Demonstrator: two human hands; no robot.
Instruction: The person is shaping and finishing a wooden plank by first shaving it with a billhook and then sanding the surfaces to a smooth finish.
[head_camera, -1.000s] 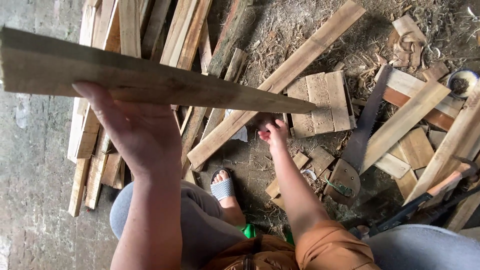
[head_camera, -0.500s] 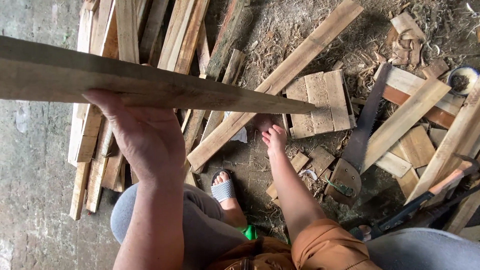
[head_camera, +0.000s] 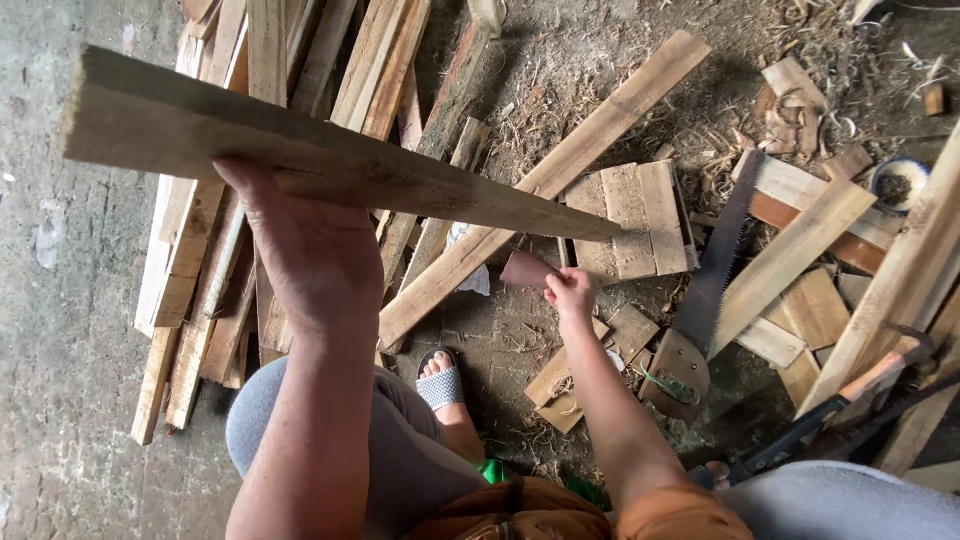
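**Long plank held up in the left hand, small block in the right**

The left hand is raised close to the camera, its grip closed on a long wooden plank. The fingers go behind the board, so only the back of the hand shows. The plank runs across the view from upper left to a tapered end at centre right, tilted slightly downward, with the hand under it about a third of the way along from the thick end.

The right hand reaches down toward the dirt floor, its grip closed on a small reddish-brown wooden block that sticks out to the left of the fingers. The block sits just below the plank's thin tip in the picture, though well lower in depth.

Around the right hand lie short offcuts, a long board laid diagonally, and a handsaw lying flat just beyond the wrist. A stack of planks lies on the left. A sandalled foot rests on the ground between the two arms.
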